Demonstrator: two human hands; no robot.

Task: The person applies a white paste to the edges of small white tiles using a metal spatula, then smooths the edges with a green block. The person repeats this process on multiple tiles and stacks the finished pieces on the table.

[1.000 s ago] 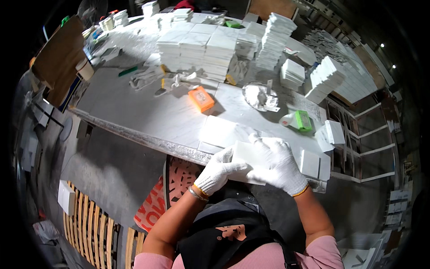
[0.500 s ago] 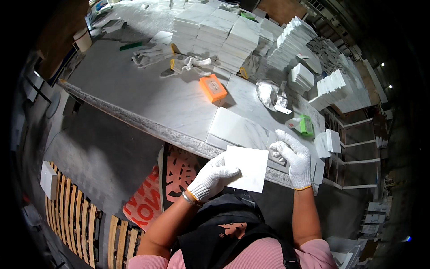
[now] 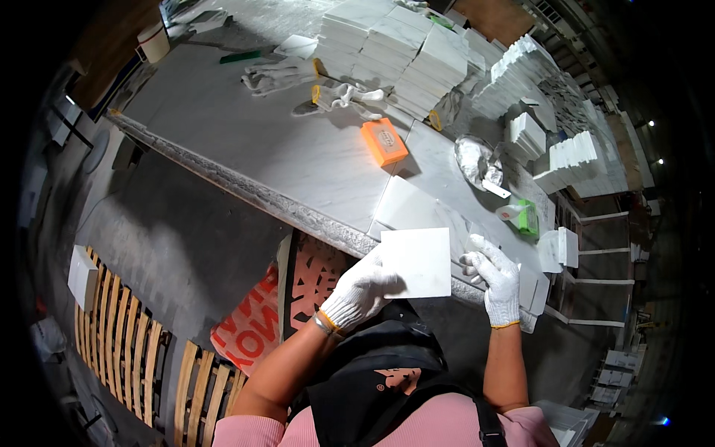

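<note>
My left hand (image 3: pixel 363 283), in a white knit glove, grips a square white marble tile (image 3: pixel 417 262) by its left edge, thumb on the face toward me. The tile is held up just in front of the table's near edge. To the right of the tile, apart from it, is my gloved right hand (image 3: pixel 494 281). Its fingers are partly bent and spaced apart, and I see nothing held in them. Behind the held tile, a larger white marble slab (image 3: pixel 408 203) lies flat on the grey-white table (image 3: pixel 298 160).
An orange box (image 3: pixel 384 141), loose gloves (image 3: pixel 347 98), a bowl of white material (image 3: pixel 477 162) and a green box (image 3: pixel 527 218) sit on the table. Tall tile stacks (image 3: pixel 395 56) stand behind. Below left are wooden pallets (image 3: pixel 123 335) and a red-printed sack (image 3: pixel 249 320).
My left hand has raised the tile slightly and turned it squarer to view. My right hand has lowered a little, fingers still bent. The table scene has shifted right in the picture.
</note>
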